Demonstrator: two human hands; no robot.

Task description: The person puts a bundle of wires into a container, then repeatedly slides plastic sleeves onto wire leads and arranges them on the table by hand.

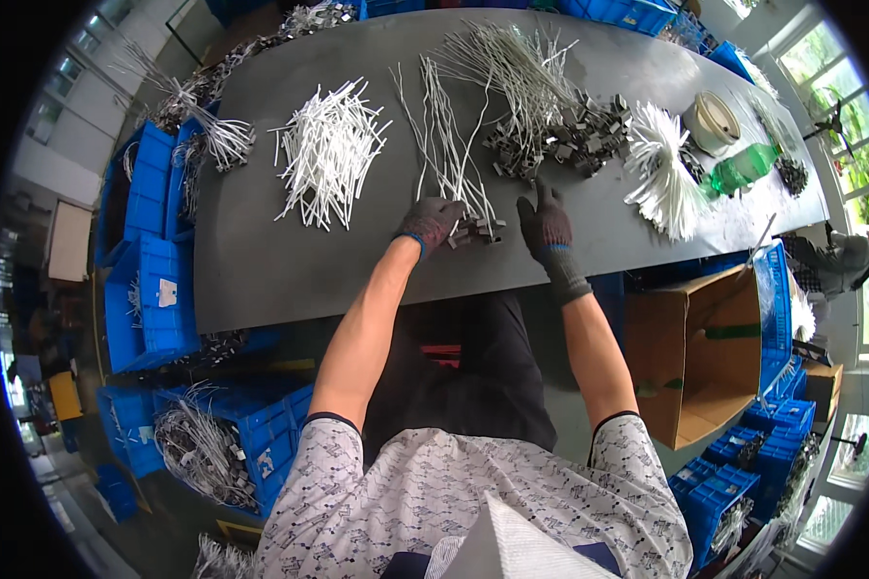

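Just inside the front edge of the grey tabletop [290, 275], near its middle, gloved left hand [431, 222] beside a small cluster of dark pieces [478, 230], fingers curled down; cannot tell whether gripping any. Farther right along that edge, gloved right hand [547, 227], fingers extended and parted toward the back edge; cannot tell whether touching the heap of dark pieces [589, 137] just beyond. Toward the right edge, a fan of white strips [662, 179], then a green bottle [746, 168] and cream tub [713, 124]. Toward the left edge, a pile of short white tubes [330, 152]. Nearest the back edge, a tangle of pale wires [512, 68] behind the heap.
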